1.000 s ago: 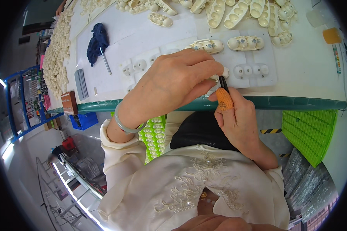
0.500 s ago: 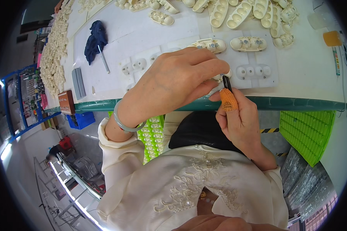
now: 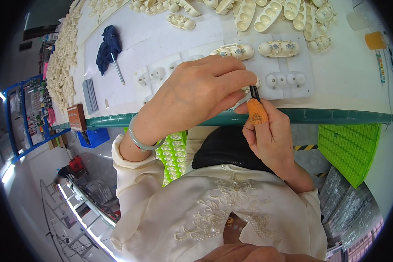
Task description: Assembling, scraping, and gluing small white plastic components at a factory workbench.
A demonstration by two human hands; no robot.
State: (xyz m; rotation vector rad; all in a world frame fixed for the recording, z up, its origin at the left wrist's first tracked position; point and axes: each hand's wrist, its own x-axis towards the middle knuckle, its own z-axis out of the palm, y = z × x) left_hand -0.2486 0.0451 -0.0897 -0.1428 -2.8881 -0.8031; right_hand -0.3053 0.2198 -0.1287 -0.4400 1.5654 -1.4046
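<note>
presently the left hand is closed, fingertips pinching a small cream moulded part at the near edge of the white table, just above the green rim. the right hand is closed around a thin black tool, its orange-sleeved finger alongside, tip touching the part. a grey tray of similar parts lies just beyond; a blue cloth lies far left.

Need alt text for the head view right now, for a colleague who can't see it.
Over the white table's green edge, the left hand pinches a small cream part while the right hand, an orange cot on its fingertip, holds a thin black tool to it. More cream moulded parts and a blue cloth lie behind.
</note>
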